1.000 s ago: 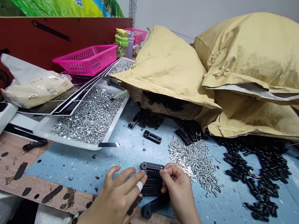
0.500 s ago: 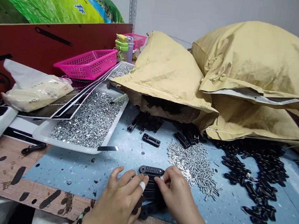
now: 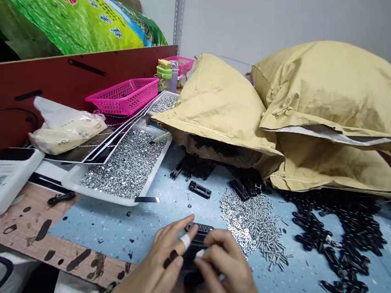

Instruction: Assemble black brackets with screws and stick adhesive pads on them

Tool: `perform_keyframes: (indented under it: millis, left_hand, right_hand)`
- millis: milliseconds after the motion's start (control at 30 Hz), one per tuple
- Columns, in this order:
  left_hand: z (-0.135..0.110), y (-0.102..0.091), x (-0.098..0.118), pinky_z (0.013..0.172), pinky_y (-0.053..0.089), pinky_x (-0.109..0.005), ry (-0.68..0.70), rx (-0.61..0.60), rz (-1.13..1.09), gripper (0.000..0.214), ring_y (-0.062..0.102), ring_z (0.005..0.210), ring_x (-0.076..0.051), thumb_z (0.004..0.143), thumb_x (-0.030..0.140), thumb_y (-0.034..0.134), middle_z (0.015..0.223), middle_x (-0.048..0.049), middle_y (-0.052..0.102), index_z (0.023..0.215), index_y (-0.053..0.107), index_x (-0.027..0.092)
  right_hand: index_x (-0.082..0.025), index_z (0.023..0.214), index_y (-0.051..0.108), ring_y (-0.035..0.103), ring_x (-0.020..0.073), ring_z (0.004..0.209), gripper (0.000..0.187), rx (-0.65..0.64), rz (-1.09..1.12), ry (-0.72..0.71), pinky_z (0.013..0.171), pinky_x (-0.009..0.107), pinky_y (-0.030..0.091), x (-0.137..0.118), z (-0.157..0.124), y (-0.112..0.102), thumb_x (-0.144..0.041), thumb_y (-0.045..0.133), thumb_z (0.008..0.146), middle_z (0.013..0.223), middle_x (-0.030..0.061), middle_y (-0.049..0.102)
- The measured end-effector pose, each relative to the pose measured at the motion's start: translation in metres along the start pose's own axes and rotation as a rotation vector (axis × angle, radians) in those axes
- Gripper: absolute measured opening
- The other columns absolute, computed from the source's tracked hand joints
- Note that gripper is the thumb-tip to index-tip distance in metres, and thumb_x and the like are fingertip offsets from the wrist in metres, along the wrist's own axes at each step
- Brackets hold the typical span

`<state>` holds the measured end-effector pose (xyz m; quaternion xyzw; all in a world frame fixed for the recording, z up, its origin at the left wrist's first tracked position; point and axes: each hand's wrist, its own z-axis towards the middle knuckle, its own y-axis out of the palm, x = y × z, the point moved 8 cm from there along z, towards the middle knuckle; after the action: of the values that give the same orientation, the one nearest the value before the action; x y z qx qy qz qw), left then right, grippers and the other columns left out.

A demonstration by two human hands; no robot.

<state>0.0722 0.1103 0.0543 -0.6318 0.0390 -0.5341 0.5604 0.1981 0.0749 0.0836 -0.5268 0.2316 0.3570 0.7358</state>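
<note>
Left hand and right hand at 6 o'clock on the counter, fingers of both curled closed around a stack of black plastic brackets, holding it between them. Loose steel screws and washers at 2 o'clock, tray of hex nuts at 10 o'clock, scattered black parts at 3 o'clock.

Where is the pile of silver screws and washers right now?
In the head view, the pile of silver screws and washers lies on the blue mat, right of centre, just beyond the right hand.
</note>
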Motion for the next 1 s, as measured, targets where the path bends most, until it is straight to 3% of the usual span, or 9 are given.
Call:
perform_keyframes:
  millis: [100,167,233,400,667,833,1000]
  left_hand:
    - [-0.003,0.0,-0.012,0.098,0.044,-0.038,-0.049,0.059,0.059,0.051,0.04,0.129,-0.023,0.096,0.015,0.03,0.147,-0.0056,0.036,0.146,0.025,0.024]
    - [-0.001,0.007,-0.012,0.099,0.04,-0.045,0.009,0.014,0.165,0.053,0.04,0.128,-0.027,0.093,0.014,0.037,0.141,-0.0056,0.045,0.144,0.03,0.025]
    - [0.002,0.014,-0.01,0.098,0.036,-0.049,0.069,-0.035,0.261,0.052,0.042,0.125,-0.029,0.09,0.014,0.042,0.137,-0.0058,0.05,0.141,0.037,0.023]
    - [0.004,0.018,-0.008,0.097,0.031,-0.046,0.124,-0.054,0.344,0.045,0.045,0.122,-0.027,0.088,0.015,0.046,0.135,-0.0045,0.052,0.133,0.048,0.02]
    - [0.005,0.018,-0.006,0.1,0.026,-0.046,0.108,-0.082,0.323,0.051,0.043,0.122,-0.026,0.087,0.014,0.045,0.135,-0.0036,0.053,0.138,0.04,0.021]
    - [0.014,0.024,-0.004,0.098,0.024,-0.049,0.114,-0.072,0.323,0.046,0.048,0.115,-0.027,0.089,0.02,0.048,0.127,-0.0046,0.057,0.135,0.044,0.021]
    - [0.019,0.024,-0.004,0.099,0.028,-0.052,0.093,-0.03,0.281,0.046,0.05,0.114,-0.027,0.086,0.016,0.048,0.12,-0.0071,0.06,0.131,0.048,0.023]
  right_hand:
    - [-0.019,0.066,0.056,0.053,0.014,0.065,0.024,0.217,0.164,0.363,0.045,0.023,0.046,0.05,-0.007,-0.016,-0.032,0.057,0.086,0.087,0.0059,0.051]
    - [-0.017,0.062,0.058,0.049,0.0121,0.056,0.032,0.263,0.285,0.549,0.034,0.022,0.038,0.076,-0.013,-0.011,-0.043,0.062,0.08,0.088,0.0067,0.05]
    - [-0.016,0.057,0.058,0.047,0.0105,0.052,0.036,0.261,0.346,0.621,0.032,0.021,0.035,0.091,-0.014,0.0,-0.046,0.065,0.077,0.089,0.0073,0.051]
    - [-0.017,0.052,0.056,0.05,0.0121,0.057,0.036,0.285,0.275,0.594,0.036,0.021,0.033,0.1,-0.015,0.015,-0.041,0.065,0.078,0.084,0.0069,0.053]
    - [-0.019,0.053,0.054,0.054,0.0162,0.064,0.037,0.26,0.152,0.556,0.05,0.027,0.043,0.092,-0.011,0.013,-0.042,0.06,0.08,0.082,0.0064,0.055]
    - [-0.02,0.058,0.048,0.053,0.0144,0.059,0.034,0.175,-0.109,0.419,0.055,0.028,0.046,0.078,0.001,0.015,-0.039,0.051,0.087,0.078,0.0046,0.053]
    - [-0.022,0.059,0.045,0.052,0.0145,0.053,0.038,0.034,-0.558,0.339,0.049,0.027,0.042,0.075,0.01,0.01,-0.044,0.048,0.089,0.069,0.0018,0.05]
